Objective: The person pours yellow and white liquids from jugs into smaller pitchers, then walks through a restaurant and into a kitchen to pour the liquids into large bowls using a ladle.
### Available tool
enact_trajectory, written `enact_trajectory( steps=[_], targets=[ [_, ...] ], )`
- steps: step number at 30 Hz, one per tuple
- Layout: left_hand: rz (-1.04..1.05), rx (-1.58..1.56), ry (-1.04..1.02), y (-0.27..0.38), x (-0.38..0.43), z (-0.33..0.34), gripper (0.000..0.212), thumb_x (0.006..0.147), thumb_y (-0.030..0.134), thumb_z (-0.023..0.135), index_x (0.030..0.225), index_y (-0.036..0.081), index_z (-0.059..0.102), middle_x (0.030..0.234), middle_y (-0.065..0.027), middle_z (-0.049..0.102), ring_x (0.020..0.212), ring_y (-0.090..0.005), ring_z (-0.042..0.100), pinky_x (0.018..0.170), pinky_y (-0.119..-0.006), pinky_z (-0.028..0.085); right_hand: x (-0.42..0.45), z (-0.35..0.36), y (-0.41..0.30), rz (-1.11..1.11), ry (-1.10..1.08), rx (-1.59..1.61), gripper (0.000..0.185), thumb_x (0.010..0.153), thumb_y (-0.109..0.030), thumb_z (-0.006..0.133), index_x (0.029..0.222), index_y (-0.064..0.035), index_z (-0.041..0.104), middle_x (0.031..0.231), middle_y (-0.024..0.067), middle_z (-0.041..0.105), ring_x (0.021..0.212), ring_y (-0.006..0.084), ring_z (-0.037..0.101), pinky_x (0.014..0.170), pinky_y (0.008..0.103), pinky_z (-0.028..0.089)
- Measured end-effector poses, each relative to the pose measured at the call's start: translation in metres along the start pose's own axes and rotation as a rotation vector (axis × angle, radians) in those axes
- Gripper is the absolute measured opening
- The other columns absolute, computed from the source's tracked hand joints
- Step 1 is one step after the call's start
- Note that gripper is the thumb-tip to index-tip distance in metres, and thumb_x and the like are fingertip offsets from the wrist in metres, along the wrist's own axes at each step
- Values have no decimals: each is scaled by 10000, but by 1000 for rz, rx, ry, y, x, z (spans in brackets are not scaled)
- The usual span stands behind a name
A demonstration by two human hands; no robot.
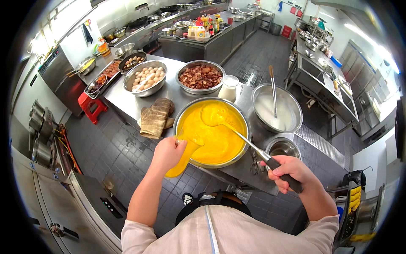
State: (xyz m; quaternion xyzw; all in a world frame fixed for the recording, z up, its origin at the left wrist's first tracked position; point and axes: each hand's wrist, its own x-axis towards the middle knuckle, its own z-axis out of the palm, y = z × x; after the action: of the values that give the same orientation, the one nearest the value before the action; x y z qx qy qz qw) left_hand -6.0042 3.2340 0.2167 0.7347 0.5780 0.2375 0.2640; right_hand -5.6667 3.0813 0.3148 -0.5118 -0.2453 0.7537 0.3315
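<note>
My left hand [168, 155] grips the handle of a clear pitcher [187, 154] of yellow liquid, tilted with its spout over the near left rim of a large steel bowl [248, 139]. Yellow liquid with foam [219, 149] fills much of that bowl. In my right hand [291, 176] is the dark handle of a long steel ladle [242, 136]. The ladle's bowl, coated in yellow, is over the liquid at the far side; whether it dips in cannot be told. Behind the bowl stands a glass jug of white liquid [228, 89].
Brown oven mitts [156, 119] lie left of the large bowl. Beyond are bowls of eggs [147, 79] and reddish-brown pieces [199, 76]. To the right are a bowl of whitish liquid [276, 109] with a long-handled utensil, a small steel bowl [283, 149] and scissors [254, 165].
</note>
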Motion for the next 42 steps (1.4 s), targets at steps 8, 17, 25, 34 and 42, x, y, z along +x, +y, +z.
enact_trajectory(
  steps=[8,17,25,34,42],
  targets=[
    [46,26,26,10,57,30,400,875,313,624,729,-53,557,671,-216,583,650,-364,583,626,-448,444,-30,8,4,-95,-37,-1,397,821,-7,564,1195,53,446,741,78,554,447,131,558,429,285,492],
    [22,-52,15,21,64,46,400,878,298,633,707,-55,556,628,-201,564,597,-314,564,592,-429,432,-43,23,16,-125,171,-506,293,825,-25,592,1100,-3,493,759,36,550,514,119,563,483,267,446],
    [-59,-27,-43,17,64,48,406,877,344,624,754,-43,597,745,-239,630,750,-408,614,675,-469,466,-30,6,20,-154,202,-508,306,827,-40,586,1119,-11,499,740,48,570,499,119,559,478,284,441],
    [-68,-29,-45,5,60,38,398,872,325,634,735,-46,588,715,-226,618,707,-391,605,656,-455,464,60,-10,49,-12,278,-727,238,798,-23,574,1019,-10,487,591,76,559,463,155,567,464,322,441],
    [-85,-40,-41,1,53,24,400,877,325,632,735,-45,574,674,-207,597,664,-365,593,638,-443,459,122,-26,85,49,15,-376,197,811,-49,584,974,5,487,603,68,544,445,163,564,435,322,475]
  ],
)
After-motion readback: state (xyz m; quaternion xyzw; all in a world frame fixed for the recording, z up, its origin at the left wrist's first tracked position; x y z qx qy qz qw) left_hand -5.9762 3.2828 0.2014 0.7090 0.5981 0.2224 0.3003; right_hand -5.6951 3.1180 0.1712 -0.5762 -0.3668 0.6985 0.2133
